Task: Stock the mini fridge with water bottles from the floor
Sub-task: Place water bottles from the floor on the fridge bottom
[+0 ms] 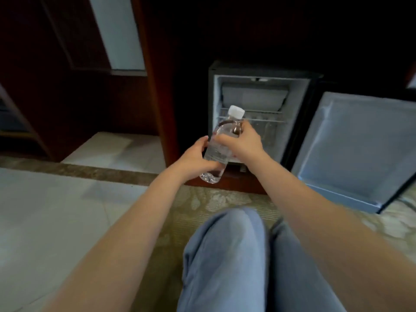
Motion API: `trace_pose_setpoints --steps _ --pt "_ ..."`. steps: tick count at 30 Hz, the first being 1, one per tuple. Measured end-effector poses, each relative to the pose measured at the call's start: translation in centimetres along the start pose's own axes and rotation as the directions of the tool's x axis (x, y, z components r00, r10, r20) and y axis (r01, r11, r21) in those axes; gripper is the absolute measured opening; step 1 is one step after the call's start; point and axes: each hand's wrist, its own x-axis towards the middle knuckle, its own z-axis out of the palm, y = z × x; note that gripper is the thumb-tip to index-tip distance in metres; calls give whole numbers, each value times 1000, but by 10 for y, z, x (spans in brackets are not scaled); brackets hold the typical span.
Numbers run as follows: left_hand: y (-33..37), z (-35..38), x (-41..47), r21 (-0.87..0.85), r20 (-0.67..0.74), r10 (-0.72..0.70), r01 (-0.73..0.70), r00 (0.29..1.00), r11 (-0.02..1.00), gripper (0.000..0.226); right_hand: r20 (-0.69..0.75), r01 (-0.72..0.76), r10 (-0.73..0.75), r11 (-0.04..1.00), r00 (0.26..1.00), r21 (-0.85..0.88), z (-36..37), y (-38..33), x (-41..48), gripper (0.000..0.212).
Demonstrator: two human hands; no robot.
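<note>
One clear plastic water bottle [219, 146] with a white screw cap [236, 112] is held tilted in the air, cap uppermost, in front of the opening of the single small black mini fridge [300, 113]. Two hands hold it. The left hand [195, 162] wraps around the lower half and the right hand [239, 143] clasps the shoulder. Inside, one white wire shelf [267, 120] crosses the cavity; what lies behind it is too blurred to tell. The one pale-lined fridge door [360, 149] stands wide open to the right, its bottom edge near the patterned carpet [225, 197]. A dark wooden cabinet post [155, 86] borders the fridge's left side. Two knees in blue jeans [225, 255] rest below.
</note>
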Motion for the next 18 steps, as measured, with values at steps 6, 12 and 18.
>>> trace_pose_setpoints --steps 6,12,18 --pt "62 86 32 -47 119 114 -109 986 993 65 -184 14 -29 997 982 -79 -85 22 -12 47" --pt "110 171 26 186 195 346 -381 918 906 24 -346 -49 2 991 938 -128 -167 61 -41 43" --pt "128 254 21 -8 349 200 -211 916 978 37 -499 -161 177 984 848 75 -225 117 -83 49"
